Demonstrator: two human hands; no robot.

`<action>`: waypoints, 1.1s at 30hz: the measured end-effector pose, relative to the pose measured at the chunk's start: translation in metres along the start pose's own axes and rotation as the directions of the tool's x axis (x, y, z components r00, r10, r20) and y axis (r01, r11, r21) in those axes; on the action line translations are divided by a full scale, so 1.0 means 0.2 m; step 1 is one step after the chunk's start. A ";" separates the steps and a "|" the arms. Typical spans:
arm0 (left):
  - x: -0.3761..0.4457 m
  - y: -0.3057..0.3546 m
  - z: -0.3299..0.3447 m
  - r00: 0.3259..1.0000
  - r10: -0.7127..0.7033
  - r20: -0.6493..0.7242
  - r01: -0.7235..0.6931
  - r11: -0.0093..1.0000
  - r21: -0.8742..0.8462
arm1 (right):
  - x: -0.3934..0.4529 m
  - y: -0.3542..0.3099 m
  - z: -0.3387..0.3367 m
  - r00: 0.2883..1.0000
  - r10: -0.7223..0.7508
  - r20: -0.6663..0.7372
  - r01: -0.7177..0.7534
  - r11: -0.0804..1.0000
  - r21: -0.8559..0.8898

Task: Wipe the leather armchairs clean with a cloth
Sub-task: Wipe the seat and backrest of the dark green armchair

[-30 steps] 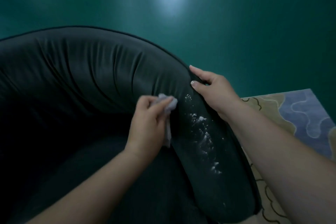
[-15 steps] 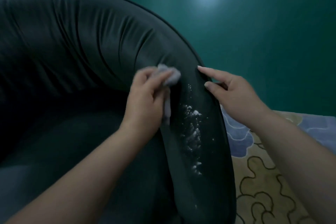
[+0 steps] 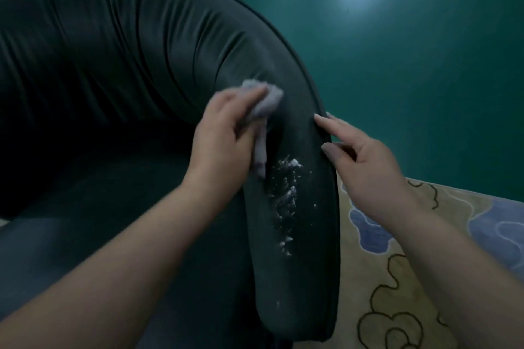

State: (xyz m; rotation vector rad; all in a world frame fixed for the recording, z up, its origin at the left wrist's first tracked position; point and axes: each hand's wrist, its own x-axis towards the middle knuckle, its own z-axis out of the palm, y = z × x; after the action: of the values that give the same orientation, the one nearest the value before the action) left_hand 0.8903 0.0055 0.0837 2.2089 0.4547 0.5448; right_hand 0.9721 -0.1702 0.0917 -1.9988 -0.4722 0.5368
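head view: cloth on the chair arm

left hand (image 3: 224, 136) grips a bunched cloth (image 3: 268, 103), pressed on the dark leather armchair (image 3: 119, 45) arm above white specks (image 3: 286, 195). right hand (image 3: 365, 170), fingers loosely spread and empty, rests fingertips on the arm's outer edge.

The leather armchair (image 3: 119, 59) is black, with white specks (image 3: 286, 193) on its armrest. The cloth (image 3: 265, 110) is pale lilac. At 4 o'clock, the rug (image 3: 382, 278) is beige with blue patches and dark curly lines. The floor (image 3: 411, 79) is green.

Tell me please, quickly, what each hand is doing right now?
Left hand: closed on the cloth, pressed to the armchair arm.
Right hand: open, holding nothing, fingertips on the arm's outer edge.
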 end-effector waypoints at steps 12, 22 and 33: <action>-0.11 -0.01 -0.02 0.998 0.057 0.032 -0.056 0.998 -0.033 | -0.12 0.03 0.01 0.999 0.021 -0.031 -0.021 1.000 -0.010; -0.33 0.06 0.05 0.986 0.050 0.158 -0.031 0.992 -0.119 | -0.17 0.03 0.04 0.997 0.014 -0.072 -0.017 0.999 -0.036; -0.21 0.10 0.12 1.000 0.025 0.008 -0.023 0.980 -0.197 | -0.18 0.04 0.08 0.991 0.014 -0.132 -0.018 0.999 -0.031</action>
State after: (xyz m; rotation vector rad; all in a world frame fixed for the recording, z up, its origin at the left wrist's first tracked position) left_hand 0.8699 -0.0422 0.0752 2.0292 0.3534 0.5667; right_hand 0.9342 -0.1818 0.0846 -2.0555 -0.3862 0.4060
